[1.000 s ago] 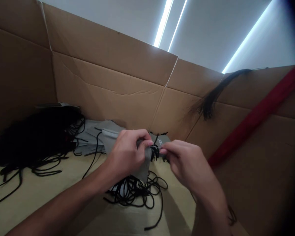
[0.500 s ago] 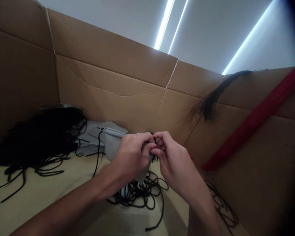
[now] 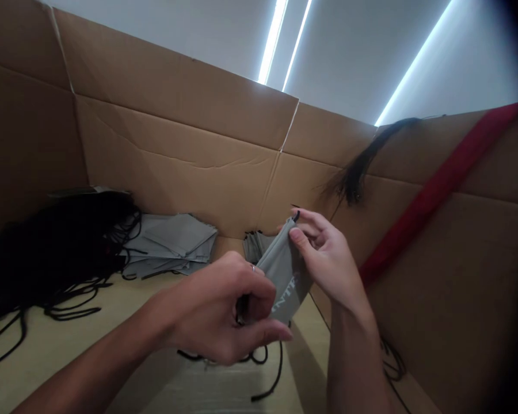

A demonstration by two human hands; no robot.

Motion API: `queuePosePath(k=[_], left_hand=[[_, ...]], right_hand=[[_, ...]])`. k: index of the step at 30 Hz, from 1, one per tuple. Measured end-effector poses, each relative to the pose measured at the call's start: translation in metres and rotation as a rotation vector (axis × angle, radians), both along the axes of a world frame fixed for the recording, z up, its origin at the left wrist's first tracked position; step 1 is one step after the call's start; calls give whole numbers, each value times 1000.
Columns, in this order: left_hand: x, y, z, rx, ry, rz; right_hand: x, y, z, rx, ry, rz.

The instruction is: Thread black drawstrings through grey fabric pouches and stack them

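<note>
A small grey cloth pouch [image 3: 285, 276] with pale lettering is stretched between both hands over the table. My left hand [image 3: 224, 313] is closed on the pouch's lower end, fingers curled, a ring showing. My right hand [image 3: 326, 256] pinches the upper end, where a short black cord tip [image 3: 296, 216] sticks out. Below the hands lie loose black cords [image 3: 263, 368] on the yellowish tabletop [image 3: 69, 339].
A stack of grey pouches [image 3: 168, 244] lies at the back left, a second small stack [image 3: 254, 244] behind the hands. A big heap of black cords [image 3: 47, 247] fills the left. Cardboard walls [image 3: 176, 144] enclose the table; a red strap [image 3: 435, 190] and a black cord bundle [image 3: 358, 172] hang at right.
The hands were pinched together at the pouch's top with the cord; now they have drawn apart, left hand down toward me, right hand up, stretching the pouch between them.
</note>
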State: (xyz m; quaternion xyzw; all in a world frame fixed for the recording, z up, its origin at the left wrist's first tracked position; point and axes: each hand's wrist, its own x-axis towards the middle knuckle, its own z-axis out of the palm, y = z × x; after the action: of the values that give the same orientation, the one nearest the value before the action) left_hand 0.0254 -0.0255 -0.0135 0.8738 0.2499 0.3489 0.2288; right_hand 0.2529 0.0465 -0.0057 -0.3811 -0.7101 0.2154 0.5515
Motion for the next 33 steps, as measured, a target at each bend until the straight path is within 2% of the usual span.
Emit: queuePosePath(k=[3, 7, 11, 15, 19, 24, 27, 33], left_hand=[[2, 7, -2, 53, -104, 56], [4, 22, -5, 244, -327, 258], [5, 30, -8, 358, -219, 431], [4, 29, -10, 553, -123, 503], [4, 28, -12, 592, -161, 516], [5, 34, -14, 602, -169, 479], [5, 36, -15, 611, -167, 451], [4, 33, -10, 425, -182, 381]], right_hand=[[-9, -9, 5, -5, 22, 123], [-24, -26, 7, 81, 46, 80], [-34, -38, 4, 104, -42, 60], [-36, -41, 5, 191, -173, 5], [-37, -44, 5, 274, -229, -12], [-35, -44, 3, 312, -156, 4], [-31, -42, 3, 358, -203, 5], [-27, -36, 1, 453, -232, 28]])
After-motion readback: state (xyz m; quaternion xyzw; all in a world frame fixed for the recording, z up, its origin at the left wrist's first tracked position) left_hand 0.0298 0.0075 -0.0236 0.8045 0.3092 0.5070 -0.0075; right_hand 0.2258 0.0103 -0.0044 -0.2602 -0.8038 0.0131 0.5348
